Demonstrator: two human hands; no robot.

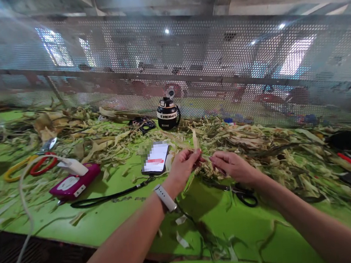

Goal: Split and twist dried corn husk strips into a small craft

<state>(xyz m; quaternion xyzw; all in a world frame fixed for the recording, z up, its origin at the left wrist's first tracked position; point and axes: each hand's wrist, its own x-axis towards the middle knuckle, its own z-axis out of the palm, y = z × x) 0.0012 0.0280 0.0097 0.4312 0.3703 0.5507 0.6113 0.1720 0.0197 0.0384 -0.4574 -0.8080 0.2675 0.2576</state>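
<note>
Pinching one husk strip (pixel 203 158), left hand (pixel 183 166), right hand (pixel 233 166), one phone (pixel 155 158)

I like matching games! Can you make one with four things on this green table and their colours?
Things:
1. power bank
2. jug
3. scissors
4. table

Colours:
A. green
B. black with white band
C. pink
D. black handles, lying below the right hand

Pairs: 1-C, 2-B, 3-D, 4-A
</note>
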